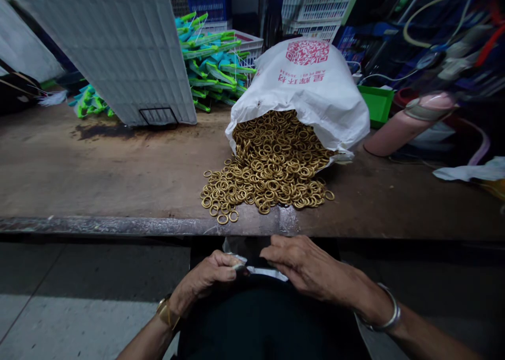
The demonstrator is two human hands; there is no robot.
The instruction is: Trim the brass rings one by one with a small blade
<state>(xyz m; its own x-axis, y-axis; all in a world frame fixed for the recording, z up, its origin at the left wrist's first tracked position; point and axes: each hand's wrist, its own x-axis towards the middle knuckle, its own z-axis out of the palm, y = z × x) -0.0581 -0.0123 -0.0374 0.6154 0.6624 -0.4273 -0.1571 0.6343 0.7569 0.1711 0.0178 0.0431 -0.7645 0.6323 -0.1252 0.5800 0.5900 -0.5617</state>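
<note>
Below the table's front edge, over my lap, my left hand point(213, 276) pinches one end of a thin white plastic strip point(268, 272) between thumb and fingers. My right hand point(305, 265) curls over the other end of that strip, its fingertips partly hidden. The rest of the plastic is too dark to make out. Just beyond my hands, many brass-coloured rings point(272, 184) spill across the tabletop. They come from the mouth of a white woven sack point(311, 94) with red print, lying on its side.
The brown wooden table point(98, 181) runs across the view. A tall pale ribbed panel point(114, 44) stands at the left, with green and blue plastic pieces point(216, 65) behind it. A pink bottle point(410, 123) and a green tray point(376, 106) are at the right.
</note>
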